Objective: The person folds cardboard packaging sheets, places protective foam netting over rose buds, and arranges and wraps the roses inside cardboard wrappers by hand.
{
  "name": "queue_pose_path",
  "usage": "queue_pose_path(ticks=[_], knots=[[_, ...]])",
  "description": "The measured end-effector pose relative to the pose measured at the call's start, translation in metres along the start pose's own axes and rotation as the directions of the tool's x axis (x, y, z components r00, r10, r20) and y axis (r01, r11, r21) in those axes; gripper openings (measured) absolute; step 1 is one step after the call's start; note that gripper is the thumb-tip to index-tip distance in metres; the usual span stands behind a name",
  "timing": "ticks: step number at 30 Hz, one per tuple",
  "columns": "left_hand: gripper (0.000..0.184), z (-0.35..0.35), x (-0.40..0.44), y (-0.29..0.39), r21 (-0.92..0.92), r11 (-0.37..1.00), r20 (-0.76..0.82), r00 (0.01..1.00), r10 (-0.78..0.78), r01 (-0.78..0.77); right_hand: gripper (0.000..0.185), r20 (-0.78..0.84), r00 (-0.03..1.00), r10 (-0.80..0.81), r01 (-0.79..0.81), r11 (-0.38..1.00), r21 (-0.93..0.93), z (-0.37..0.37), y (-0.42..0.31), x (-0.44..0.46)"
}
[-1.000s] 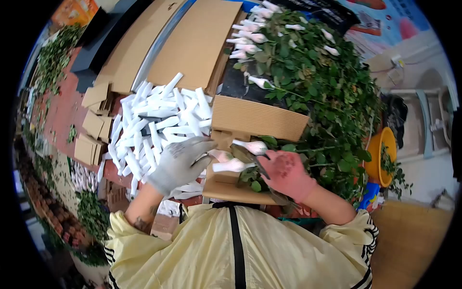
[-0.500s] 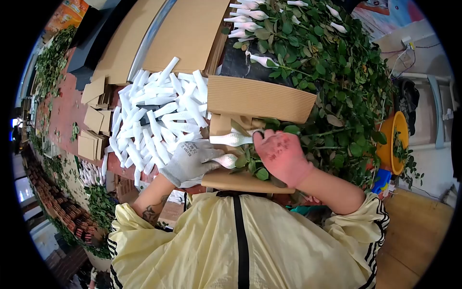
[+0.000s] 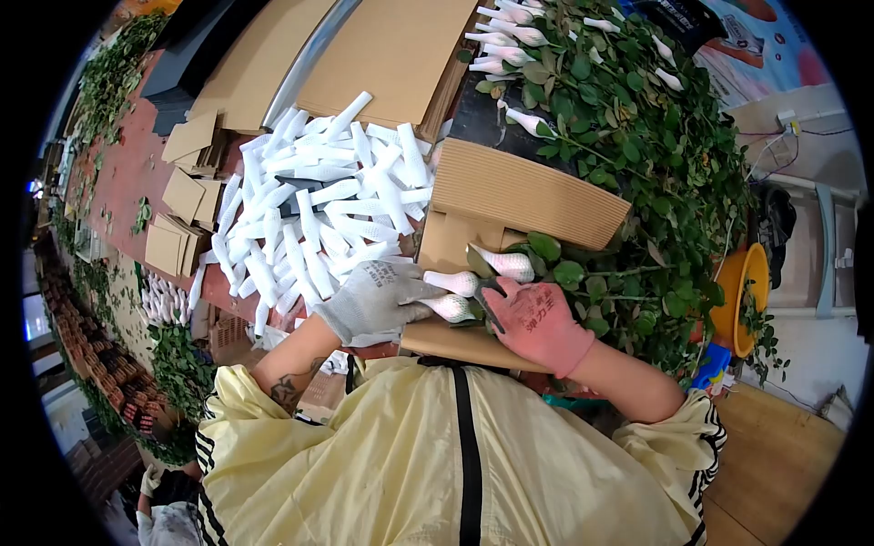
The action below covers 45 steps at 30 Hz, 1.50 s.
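My left hand (image 3: 378, 298), in a grey glove, has its fingers at the sleeve tips of two net-wrapped rosebuds, the lower one (image 3: 450, 308) and the one just above it (image 3: 452, 283). My right hand (image 3: 535, 323), in a pink glove, is closed around the stems just behind these buds. A third wrapped bud (image 3: 508, 264) lies above my right hand, pointing up-left. All three rest over a piece of brown cardboard (image 3: 455, 338). A corrugated cardboard strip (image 3: 528, 194) stands behind them. The stems are mostly hidden by the glove and leaves.
White foam-net sleeves (image 3: 319, 209) are heaped at left, beside small cardboard pieces (image 3: 173, 244). Large cardboard sheets (image 3: 382, 59) lie behind. Leafy rose stems (image 3: 655, 173) cover the right side, with a yellow bucket (image 3: 748, 300) beyond. Another person's gloved hand (image 3: 150, 480) shows at lower left.
The wrapped buds have shifted among my hands; three now lie close together, heads rightward. My left hand stays at the sleeve tips. The head view has moved slightly.
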<state>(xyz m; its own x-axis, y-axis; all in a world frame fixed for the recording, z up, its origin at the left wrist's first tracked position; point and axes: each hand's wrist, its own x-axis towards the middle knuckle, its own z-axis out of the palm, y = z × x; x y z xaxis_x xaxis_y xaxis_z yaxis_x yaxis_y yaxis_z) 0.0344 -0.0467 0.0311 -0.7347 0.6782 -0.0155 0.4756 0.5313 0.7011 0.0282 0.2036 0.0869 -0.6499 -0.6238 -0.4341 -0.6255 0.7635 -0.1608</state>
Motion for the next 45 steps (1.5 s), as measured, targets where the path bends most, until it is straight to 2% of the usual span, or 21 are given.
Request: queue_pose_path(ticks=[1, 2, 5, 6, 8, 9, 11, 13, 15, 17, 18, 20, 23, 27, 29, 33, 36, 38, 39, 41, 45], knots=[[0.032, 0.000, 0.000, 0.000, 0.014, 0.999, 0.054, 0.998, -0.045, 0.044, 0.040, 0.039, 0.999, -0.008, 0.010, 0.999, -0.047, 0.004, -0.002, 0.000], [0.032, 0.001, 0.000, -0.001, 0.011, 0.999, 0.052, 0.998, -0.048, 0.047, 0.042, -0.275, 0.953, -0.128, 0.051, 0.961, -0.270, 0.015, -0.002, -0.009], [0.028, -0.002, 0.000, -0.002, -0.018, 0.999, -0.039, 0.999, 0.025, -0.026, 0.032, -0.302, 0.938, -0.173, 0.143, 0.982, -0.119, -0.008, -0.009, -0.010], [0.028, -0.007, 0.000, -0.001, -0.209, 0.975, 0.069, 0.995, -0.066, 0.079, 0.032, -0.303, 0.937, -0.171, 0.143, 0.983, -0.111, -0.007, -0.009, -0.007], [0.031, -0.026, 0.002, -0.006, -0.531, 0.769, 0.337, 0.921, -0.196, 0.357, 0.035, -0.076, 0.993, -0.090, 0.092, 0.996, 0.020, -0.004, -0.007, -0.002], [0.031, -0.027, 0.006, -0.014, -0.532, 0.767, 0.333, 0.921, -0.201, 0.360, 0.035, -0.075, 0.992, -0.097, 0.098, 0.995, 0.019, 0.000, -0.005, 0.000], [0.032, -0.023, 0.013, -0.025, -0.721, 0.402, 0.330, 0.790, -0.517, 0.565, 0.047, -0.068, 0.991, -0.116, 0.119, 0.992, 0.037, 0.012, -0.002, 0.001], [0.033, -0.023, 0.024, -0.018, -0.721, 0.427, 0.257, 0.783, -0.567, 0.546, 0.047, -0.114, 0.985, -0.131, 0.135, 0.991, 0.027, 0.024, 0.002, 0.003], [0.024, -0.023, 0.036, -0.011, -0.508, 0.578, 0.183, 0.736, -0.652, 0.639, 0.047, -0.162, 0.976, -0.145, 0.149, 0.989, 0.010, 0.018, 0.003, 0.006], [0.027, -0.019, 0.043, -0.007, -0.525, 0.608, 0.123, 0.760, -0.638, 0.596, 0.048, 0.149, 0.985, -0.083, 0.065, 0.990, 0.123, -0.002, -0.001, 0.011], [0.030, -0.018, 0.047, -0.005, -0.444, 0.650, 0.092, 0.753, -0.651, 0.617, 0.048, 0.154, 0.984, -0.085, 0.066, 0.990, 0.125, 0.001, -0.001, 0.009], [0.035, -0.021, 0.055, 0.001, -0.323, 0.672, 0.092, 0.729, -0.679, 0.666, 0.047, -0.024, 0.994, -0.110, 0.111, 0.992, 0.057, 0.007, -0.002, 0.005], [0.034, -0.015, 0.054, -0.007, -0.364, 0.634, 0.159, 0.716, -0.680, 0.683, 0.043, -0.076, 0.985, -0.152, 0.155, 0.987, 0.039, 0.016, 0.001, 0.006], [0.032, -0.007, 0.055, -0.012, -0.297, 0.703, 0.102, 0.754, -0.649, 0.646, 0.038, 0.004, 0.990, -0.140, 0.139, 0.988, 0.061, 0.011, 0.002, 0.010], [0.032, -0.011, 0.056, -0.005, -0.261, 0.709, 0.117, 0.750, -0.651, 0.655, 0.035, -0.266, 0.949, -0.169, 0.181, 0.983, 0.024, 0.013, 0.000, 0.005], [0.033, -0.013, 0.059, -0.004, -0.265, 0.665, 0.183, 0.714, -0.676, 0.698, 0.035, -0.216, 0.961, -0.172, 0.173, 0.985, -0.014, 0.016, -0.007, 0.011], [0.033, -0.016, 0.048, -0.006, -0.223, 0.726, 0.131, 0.758, -0.639, 0.650, 0.036, -0.227, 0.962, -0.153, 0.154, 0.988, -0.012, 0.016, -0.011, 0.014], [0.033, -0.037, 0.027, -0.001, -0.156, 0.789, 0.167, 0.803, -0.572, 0.594, 0.039, -0.020, 0.995, -0.096, 0.097, 0.991, 0.087, 0.007, -0.009, 0.019], [0.033, -0.044, 0.016, 0.002, -0.152, 0.793, 0.175, 0.806, -0.565, 0.589, 0.039, -0.021, 0.996, -0.085, 0.087, 0.992, 0.093, 0.012, -0.007, 0.017], [0.033, -0.047, -0.007, 0.010, -0.226, 0.852, 0.025, 0.877, -0.480, 0.473, 0.041, -0.300, 0.938, -0.175, 0.169, 0.985, -0.045, 0.027, -0.005, 0.009], [0.028, -0.017, -0.011, 0.013, -0.073, 0.957, -0.041, 0.958, -0.283, 0.279, 0.045, -0.171, 0.973, -0.156, 0.156, 0.988, -0.014, 0.027, -0.006, 0.013]])
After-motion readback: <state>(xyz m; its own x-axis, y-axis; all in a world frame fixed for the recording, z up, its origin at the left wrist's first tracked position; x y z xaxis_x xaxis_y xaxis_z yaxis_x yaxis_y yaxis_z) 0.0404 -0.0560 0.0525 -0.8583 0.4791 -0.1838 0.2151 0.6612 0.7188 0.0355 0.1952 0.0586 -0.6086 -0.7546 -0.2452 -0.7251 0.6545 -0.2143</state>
